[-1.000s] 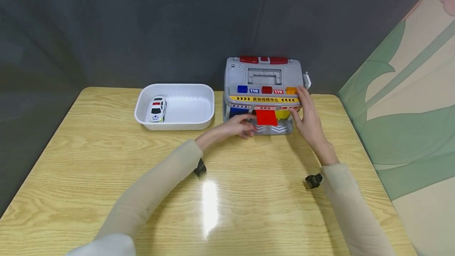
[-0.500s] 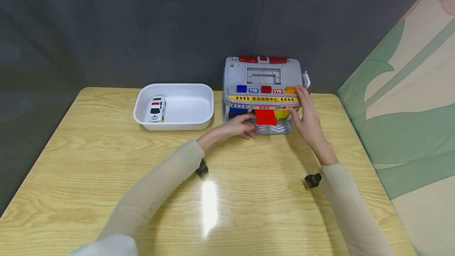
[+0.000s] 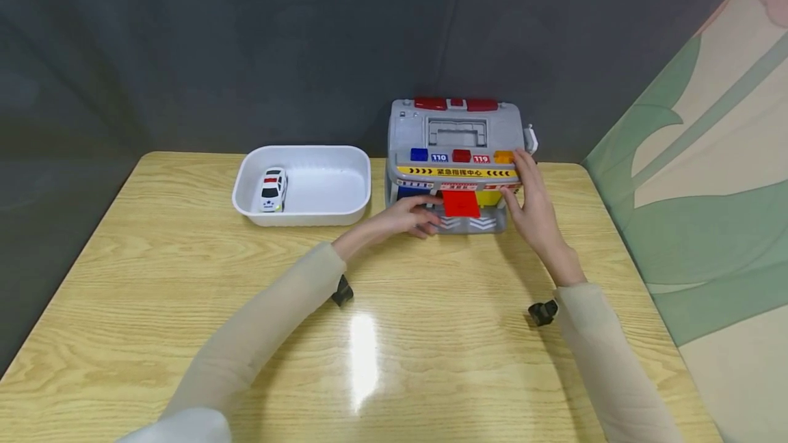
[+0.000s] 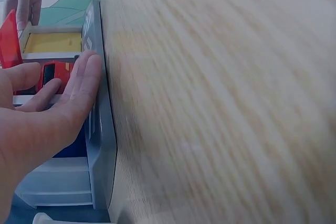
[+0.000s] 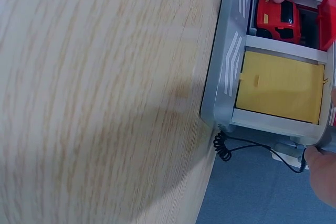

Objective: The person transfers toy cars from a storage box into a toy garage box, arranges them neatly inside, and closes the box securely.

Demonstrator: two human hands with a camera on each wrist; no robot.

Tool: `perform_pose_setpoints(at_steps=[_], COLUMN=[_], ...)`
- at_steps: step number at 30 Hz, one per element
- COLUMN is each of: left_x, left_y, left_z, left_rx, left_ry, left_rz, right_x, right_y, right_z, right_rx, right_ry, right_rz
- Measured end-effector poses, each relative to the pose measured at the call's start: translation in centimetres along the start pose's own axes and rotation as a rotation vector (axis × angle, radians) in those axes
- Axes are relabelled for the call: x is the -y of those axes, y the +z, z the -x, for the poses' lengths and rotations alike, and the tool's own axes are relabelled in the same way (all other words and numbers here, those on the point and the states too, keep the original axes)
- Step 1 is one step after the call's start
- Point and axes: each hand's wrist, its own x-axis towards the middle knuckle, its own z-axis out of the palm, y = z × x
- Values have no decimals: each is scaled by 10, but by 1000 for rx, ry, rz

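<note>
A grey toy emergency station (image 3: 455, 134) stands at the back of the table, its red middle door (image 3: 461, 203) lifted. Inside the middle bay sits a small red toy car (image 5: 278, 19). My left hand (image 3: 406, 217) is at the front of the station. In the right wrist view one of its fingertips touches the car, while the other fingers extend over the grey ramp (image 4: 97, 98). My right hand (image 3: 537, 214) holds the station's front right corner, fingers on the roof by the orange button (image 3: 503, 156) and thumb on the front edge. The yellow door (image 5: 281, 87) is down.
Left of the station, a white plastic tray (image 3: 326, 219) holds a white toy police car (image 3: 272, 190). A black coiled cord (image 5: 223, 148) hangs at the station's right side. Dark curtain (image 3: 277, 53) rises behind the table, and a patterned panel (image 3: 708, 224) borders the right.
Almost nothing differs. My left hand and forearm shift very slightly left; the right hand keeps its hold, and the red door stays lifted.
</note>
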Motion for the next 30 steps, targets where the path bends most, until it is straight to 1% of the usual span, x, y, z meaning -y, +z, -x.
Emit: perform_pose_setpoints(at_steps=[15,21,25,30], left_x=[-1,1,1,1], left_y=[1,-1,-1,-3], left_z=[1,4,8,13], left_rx=[5,9,7,-25], left_ry=[-9,-5,5,42], left_rz=[16,6,-10,-46], right_x=[2,3,3,1], right_y=[-1,1,1,0], right_z=[0,0,0,0], right_rx=[6,7,8,2], right_ry=[7,-2,-5,-5], right_rz=[-3,-6,-9,-13])
